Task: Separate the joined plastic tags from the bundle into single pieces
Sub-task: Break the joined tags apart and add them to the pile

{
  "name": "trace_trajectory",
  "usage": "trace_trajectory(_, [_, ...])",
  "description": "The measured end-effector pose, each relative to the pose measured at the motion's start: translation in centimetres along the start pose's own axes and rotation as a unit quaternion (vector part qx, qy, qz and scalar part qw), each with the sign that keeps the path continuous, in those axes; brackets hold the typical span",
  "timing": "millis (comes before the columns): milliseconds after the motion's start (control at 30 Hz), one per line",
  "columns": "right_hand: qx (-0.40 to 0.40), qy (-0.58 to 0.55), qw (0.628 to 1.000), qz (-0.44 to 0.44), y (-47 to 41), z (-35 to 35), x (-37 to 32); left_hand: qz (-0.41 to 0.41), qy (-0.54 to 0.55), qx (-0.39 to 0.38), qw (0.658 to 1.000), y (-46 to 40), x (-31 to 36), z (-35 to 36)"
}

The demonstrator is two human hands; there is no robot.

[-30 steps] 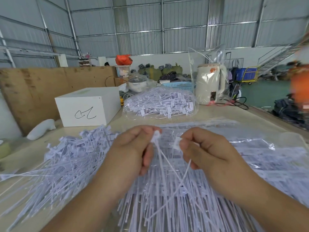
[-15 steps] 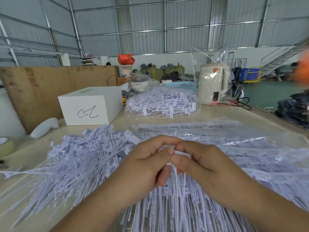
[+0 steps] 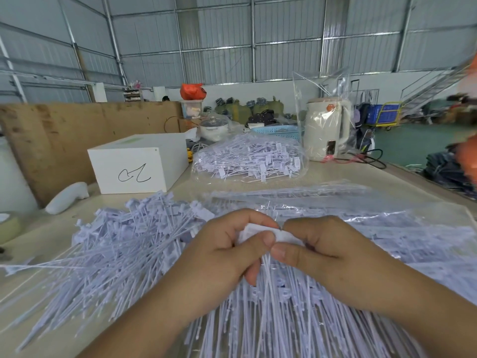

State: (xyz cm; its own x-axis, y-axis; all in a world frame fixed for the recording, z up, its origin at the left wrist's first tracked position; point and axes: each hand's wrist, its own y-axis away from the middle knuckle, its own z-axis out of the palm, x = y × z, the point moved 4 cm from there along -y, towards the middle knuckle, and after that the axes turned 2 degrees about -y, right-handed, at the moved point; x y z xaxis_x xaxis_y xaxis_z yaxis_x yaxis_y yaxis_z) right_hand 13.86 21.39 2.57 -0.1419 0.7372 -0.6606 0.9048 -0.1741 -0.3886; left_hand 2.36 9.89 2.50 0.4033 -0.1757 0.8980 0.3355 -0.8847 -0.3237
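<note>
Two hands seen: left hand (image 3: 219, 257), right hand (image 3: 325, 257). One white box (image 3: 136, 164) counted. One cream kettle (image 3: 325, 130). One blue basket (image 3: 277, 131). One filled bag of tags (image 3: 247, 158). One tape roll (image 3: 7, 226) at left edge. Loose tags (image 3: 124, 244) heaped beyond counting.

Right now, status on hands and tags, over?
Left hand and right hand both pinching joined white plastic tags. Not yet parted. Loose white tag pile left. Nothing blocking.

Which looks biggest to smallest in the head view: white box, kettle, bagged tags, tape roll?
1. bagged tags
2. white box
3. kettle
4. tape roll, cut off by the frame edge

Camera nearness makes true sizes unsure.
</note>
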Motion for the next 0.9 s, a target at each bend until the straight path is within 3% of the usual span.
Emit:
trace_trajectory(100, [0.027, 0.01, 1.0, -0.004, 0.0, 0.0, -0.3, 0.007, 0.028, 0.029, 0.999, -0.2, 0.2, 0.2])
trace_trajectory(300, [0.155, 0.051, 0.986, -0.016, 0.1, 0.8, -1.9, 0.026, 0.137, 0.116, 0.983, -0.4, 0.3, 0.9])
trace_trajectory(467, [0.318, -0.077, 0.945, 0.008, 0.3, -1.4, -1.5, 0.008, 0.227, 0.165, 0.96, -0.3, -0.3, 0.6])
trace_trajectory(533, [0.291, -0.088, 0.953, -0.008, 0.4, -2.1, -1.2, -0.003, 0.234, 0.15, 0.961, -0.4, -0.2, 0.1])
trace_trajectory(633, [0.137, -0.105, 0.985, -0.019, 0.2, -0.4, -0.8, 0.005, 0.167, 0.073, 0.983, -0.4, 0.3, 0.6])
trace_trajectory(700, [0.06, -0.034, 0.997, -0.043, 0.1, 0.8, -1.0, 0.008, 0.133, 0.028, 0.991, -0.2, 0.5, 1.3])
trace_trajectory(900, [-0.026, -0.157, 0.987, -0.024, -0.3, 1.3, -1.3, 0.0, 0.09, -0.02, 0.996, 0.3, 0.5, 1.1])
